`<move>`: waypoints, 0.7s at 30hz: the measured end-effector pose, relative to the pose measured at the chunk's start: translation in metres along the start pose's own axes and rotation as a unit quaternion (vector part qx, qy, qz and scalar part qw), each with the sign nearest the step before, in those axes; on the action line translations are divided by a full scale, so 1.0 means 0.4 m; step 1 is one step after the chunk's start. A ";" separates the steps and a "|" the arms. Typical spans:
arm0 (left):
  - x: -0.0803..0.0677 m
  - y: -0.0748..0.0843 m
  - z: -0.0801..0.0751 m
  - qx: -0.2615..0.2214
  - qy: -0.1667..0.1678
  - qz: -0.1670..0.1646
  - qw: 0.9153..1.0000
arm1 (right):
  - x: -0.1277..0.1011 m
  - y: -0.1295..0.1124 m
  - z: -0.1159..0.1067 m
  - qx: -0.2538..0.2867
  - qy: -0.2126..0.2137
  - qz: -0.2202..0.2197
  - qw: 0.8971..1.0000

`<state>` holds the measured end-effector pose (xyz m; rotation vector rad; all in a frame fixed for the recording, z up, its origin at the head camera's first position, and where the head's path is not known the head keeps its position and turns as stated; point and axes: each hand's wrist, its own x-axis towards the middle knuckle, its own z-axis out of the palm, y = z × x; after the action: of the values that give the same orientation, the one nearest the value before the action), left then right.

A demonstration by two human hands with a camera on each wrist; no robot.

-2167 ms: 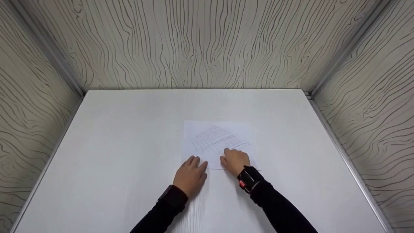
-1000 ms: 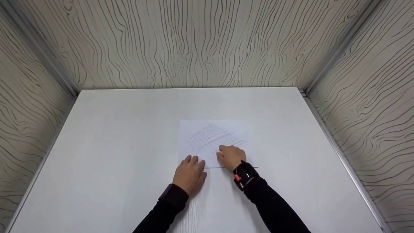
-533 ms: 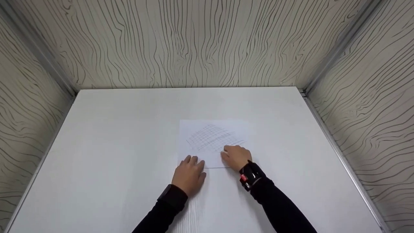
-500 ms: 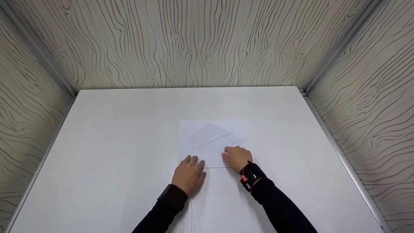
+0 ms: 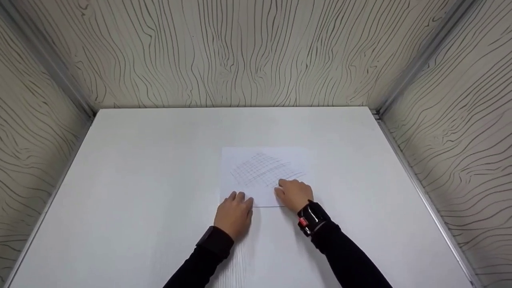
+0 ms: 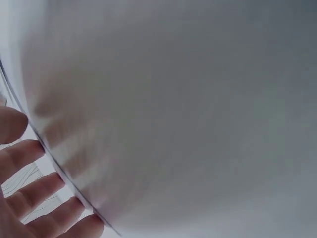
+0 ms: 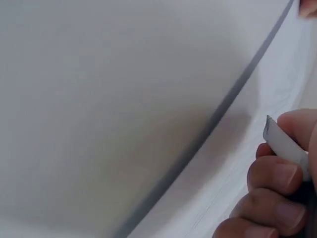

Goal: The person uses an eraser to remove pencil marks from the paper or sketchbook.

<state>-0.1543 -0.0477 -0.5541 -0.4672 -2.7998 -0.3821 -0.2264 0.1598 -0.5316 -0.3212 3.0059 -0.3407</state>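
Note:
A white sheet of paper lies on the white table, covered with a criss-cross of thin pencil lines. My left hand rests on its near left edge, fingertips on the paper; in the left wrist view the fingers are slightly bent and hold nothing. Over the lower right of the lines, my right hand is curled. The right wrist view shows it gripping a white eraser with a grey smudged corner, pinched between thumb and fingers. In the head view the hand hides the eraser.
The table top surrounds the paper on all sides. Wood-grain patterned panels stand behind and at both sides, with grey metal strips at the corners. Both wrists carry black bands.
Compared with one second ago, my right hand is slightly farther right on the paper; over the last half second it has barely shifted. My left thumb is drawn closer to the fingers.

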 end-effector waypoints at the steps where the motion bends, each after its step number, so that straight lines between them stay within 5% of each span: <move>1: 0.000 -0.001 -0.002 -0.001 0.001 -0.002 1.000 | -0.001 -0.003 0.003 0.001 -0.005 -0.004 1.000; 11: 0.004 -0.019 -0.006 -0.002 -0.010 -0.008 1.000 | 0.008 0.039 -0.017 -0.003 -0.001 0.042 0.999; 21: -0.003 -0.032 -0.002 0.003 -0.008 -0.023 1.000 | -0.004 0.004 0.025 -0.028 0.028 -0.010 0.999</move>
<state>-0.1577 -0.0599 -0.5565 -0.4067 -2.8301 -0.3808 -0.2238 0.1596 -0.5414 -0.3530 3.0745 -0.2720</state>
